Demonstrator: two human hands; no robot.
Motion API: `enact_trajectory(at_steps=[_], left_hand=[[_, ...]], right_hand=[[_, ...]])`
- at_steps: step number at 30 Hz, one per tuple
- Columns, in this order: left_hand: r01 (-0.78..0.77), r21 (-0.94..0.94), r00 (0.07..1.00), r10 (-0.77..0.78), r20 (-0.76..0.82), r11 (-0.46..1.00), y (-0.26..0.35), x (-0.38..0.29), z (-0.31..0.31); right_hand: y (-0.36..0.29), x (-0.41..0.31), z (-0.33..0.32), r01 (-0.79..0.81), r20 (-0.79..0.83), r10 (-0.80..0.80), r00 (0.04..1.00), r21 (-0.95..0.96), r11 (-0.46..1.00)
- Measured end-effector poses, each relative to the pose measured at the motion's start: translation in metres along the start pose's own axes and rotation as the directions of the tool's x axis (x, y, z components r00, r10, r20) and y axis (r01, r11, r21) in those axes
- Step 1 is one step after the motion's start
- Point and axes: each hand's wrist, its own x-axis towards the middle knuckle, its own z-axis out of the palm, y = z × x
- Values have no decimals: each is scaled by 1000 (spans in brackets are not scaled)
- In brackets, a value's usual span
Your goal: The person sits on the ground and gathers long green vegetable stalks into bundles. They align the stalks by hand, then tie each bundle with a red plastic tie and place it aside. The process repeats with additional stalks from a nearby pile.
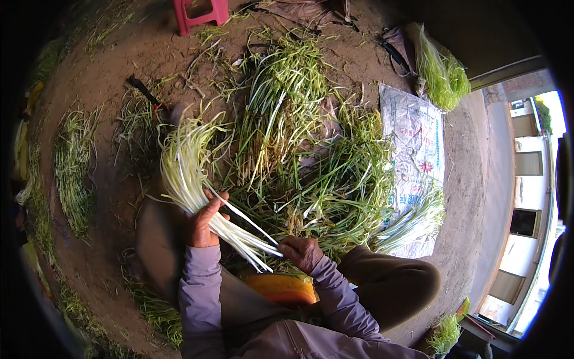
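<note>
My left hand (pixel 204 223) grips a thick bundle of pale garlic chives (pixel 186 166) around its white stalks. The yellow-green leaf ends fan out beyond the thumb, up and to the left. At the lower right, the cut-looking white ends of the bundle reach towards my right hand (pixel 301 252). Its fingers pinch the tip of a single white stalk (pixel 249 218) that stands a little apart from the bundle. Just beyond my hands lies a loose heap of green and withered chives (pixel 314 197). A larger upright-lying pile of chives (pixel 282 98) spreads farther out on the earth floor.
A printed white woven sack (pixel 410 116) lies at the right with a bundle of white-stalked chives (pixel 412 224) on it. A pink plastic stool (pixel 202 18) stands at the top. More chives (pixel 74 175) lie at the left. Something orange (pixel 282 287) sits between my legs.
</note>
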Motion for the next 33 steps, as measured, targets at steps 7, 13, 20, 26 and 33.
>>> enact_trajectory(at_steps=[7,13,20,26,33], left_hand=[[27,-65,995,-20,102,998,-9,-1,8],[52,-114,996,-43,80,992,-6,2,2],[-1,-85,996,9,86,996,-4,2,-3],[-34,-43,997,37,73,998,-6,0,2],[-28,-58,996,33,79,998,-4,-2,2]], right_hand=[[2,-8,8,23,11,-22,1000,-171,985],[-1,-20,-38,-78,8,87,996,-364,928],[-91,-29,-130,16,-120,-97,988,-547,837],[-138,-24,-181,-286,-363,-124,923,-868,406],[-177,-24,-211,-199,-399,-232,887,-785,586]])
